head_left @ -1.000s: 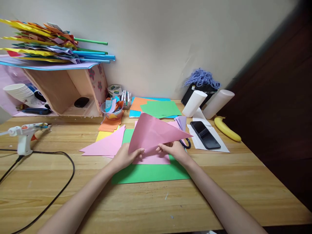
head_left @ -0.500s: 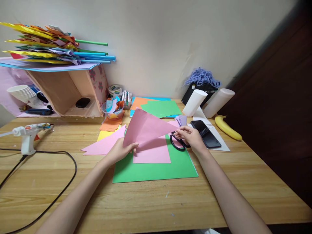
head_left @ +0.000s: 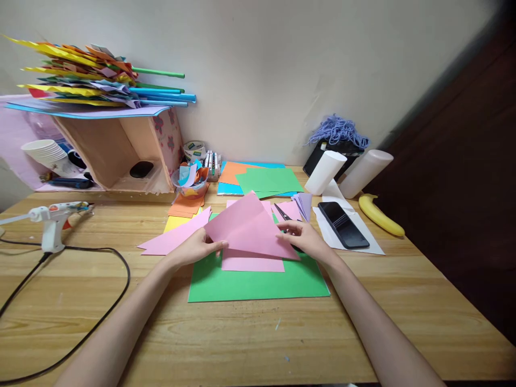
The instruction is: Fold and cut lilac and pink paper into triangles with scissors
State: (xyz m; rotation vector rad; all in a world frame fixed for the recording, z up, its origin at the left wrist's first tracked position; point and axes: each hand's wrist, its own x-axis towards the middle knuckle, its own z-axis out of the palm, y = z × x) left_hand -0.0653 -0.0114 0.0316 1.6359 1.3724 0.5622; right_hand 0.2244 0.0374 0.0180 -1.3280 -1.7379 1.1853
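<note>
My left hand (head_left: 196, 248) pinches the left corner of a folded pink paper triangle (head_left: 250, 227), which it holds just above the desk. My right hand (head_left: 308, 240) is closed on black-handled scissors (head_left: 283, 213); the blades stick out toward the back beside the triangle's right edge, and the handles are mostly hidden in my fingers. Under both lies another pink sheet (head_left: 252, 263) on a large green sheet (head_left: 258, 282). A further pink triangle (head_left: 173, 239) lies flat to the left.
A glue gun (head_left: 52, 220) with a black cable (head_left: 102, 301) stands at the left. At the right are a phone (head_left: 342, 217), a banana (head_left: 381, 215) and white rolls (head_left: 324, 172). Coloured sheets (head_left: 264, 180), a scrap bowl (head_left: 188, 181) and a cardboard box (head_left: 121, 156) are behind.
My right hand let go of the pink triangle, reached right, took the scissors and brought them back to its edge. My left hand lowered the triangle.
</note>
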